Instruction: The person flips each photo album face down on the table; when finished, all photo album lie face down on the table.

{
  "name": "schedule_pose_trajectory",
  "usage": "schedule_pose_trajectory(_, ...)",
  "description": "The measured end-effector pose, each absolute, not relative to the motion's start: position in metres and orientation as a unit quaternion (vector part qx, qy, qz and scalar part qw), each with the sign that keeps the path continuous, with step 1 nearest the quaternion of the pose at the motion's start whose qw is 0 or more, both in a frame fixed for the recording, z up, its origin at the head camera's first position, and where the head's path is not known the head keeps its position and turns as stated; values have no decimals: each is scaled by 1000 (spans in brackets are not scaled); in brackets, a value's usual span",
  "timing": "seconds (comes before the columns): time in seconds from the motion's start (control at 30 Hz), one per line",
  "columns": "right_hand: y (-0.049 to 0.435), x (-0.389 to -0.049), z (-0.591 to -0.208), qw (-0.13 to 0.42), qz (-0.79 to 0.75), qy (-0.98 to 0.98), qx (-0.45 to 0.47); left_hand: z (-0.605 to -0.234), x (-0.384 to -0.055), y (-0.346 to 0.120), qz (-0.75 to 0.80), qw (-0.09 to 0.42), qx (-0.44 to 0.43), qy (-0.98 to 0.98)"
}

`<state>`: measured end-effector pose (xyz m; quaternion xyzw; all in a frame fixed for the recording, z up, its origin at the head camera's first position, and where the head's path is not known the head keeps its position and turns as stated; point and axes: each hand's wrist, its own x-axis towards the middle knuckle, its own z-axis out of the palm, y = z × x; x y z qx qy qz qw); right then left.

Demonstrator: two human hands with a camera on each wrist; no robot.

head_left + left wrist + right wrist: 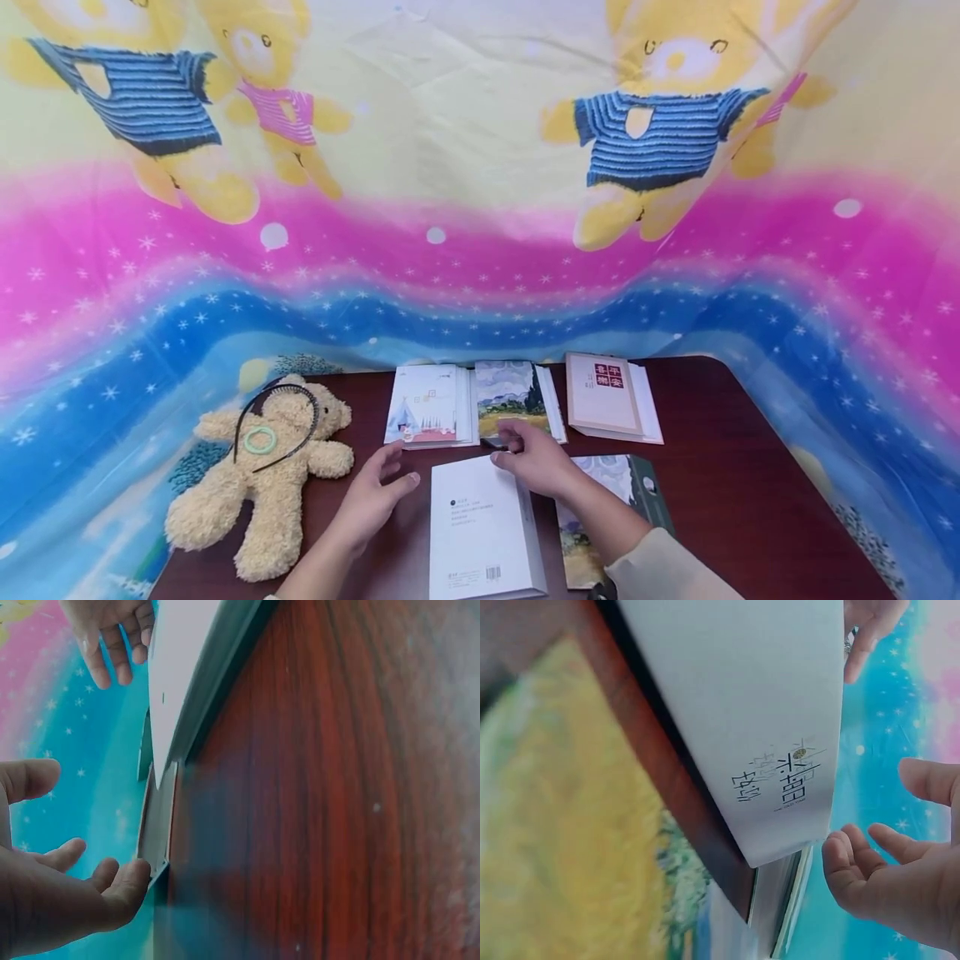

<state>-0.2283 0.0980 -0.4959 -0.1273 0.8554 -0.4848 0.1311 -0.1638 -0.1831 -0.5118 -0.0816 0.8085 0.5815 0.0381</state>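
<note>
A thick white box or book, with small print and a barcode on its upper face, lies at the table's near middle. Dark characters mark its side in the right wrist view. My left hand hovers left of it, fingers loosely bent and thumb apart, holding nothing. Over its far right corner is my right hand, also with relaxed fingers; in the right wrist view its fingertips come near the box's far end, and whether they touch cannot be told. Beneath the right forearm lies a flat item with a painted landscape cover.
Along the table's back stand a white booklet stack, a landscape-covered stack and a cream one with red characters. A teddy bear lies left, bearing a black headband and a green ring. Patterned cloth hangs behind.
</note>
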Motion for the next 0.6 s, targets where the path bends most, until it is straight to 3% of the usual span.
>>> schedule_pose_trajectory(0.6,60,-269,-499,161,-507,837,-131,-520,-195,-205,575,24,-109,811)
